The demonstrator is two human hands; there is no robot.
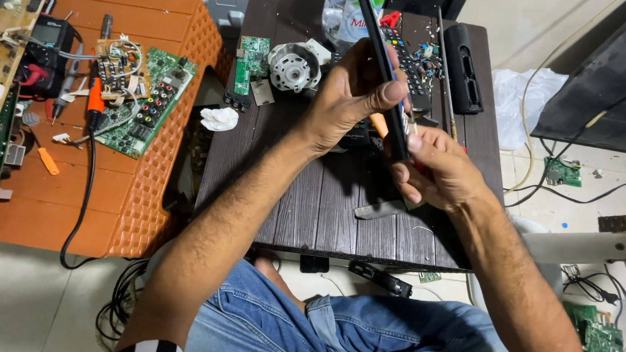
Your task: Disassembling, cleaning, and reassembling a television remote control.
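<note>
Left hand (348, 100) clamped on a thin black panel (384, 66), thumb pressed flat against its edge, fingers wrapped behind. Panel held on edge, tilted, above the dark desk (312, 204) — upper end toward the far side, lower end down in the right hand (436, 171). Right hand closed around the lower part of the panel; also gripping something with an orange handle (379, 124), seen only in part between the two hands, so kind of tool cannot be told.

On the desk behind the hands: a black remote (408, 66) with many small buttons, just beside the panel; a long black bar (464, 68) further right; a round grey motor part (294, 67); a small green board (251, 62) near it. A crumpled white tissue (219, 118) at the left desk edge.

To the left, an orange plastic stool (143, 190) — carrying a green circuit board (147, 100) with coloured sockets, a soldering iron (95, 99) with orange grip, and a black meter (51, 41). Below, blue jeans (306, 330) of the person.
</note>
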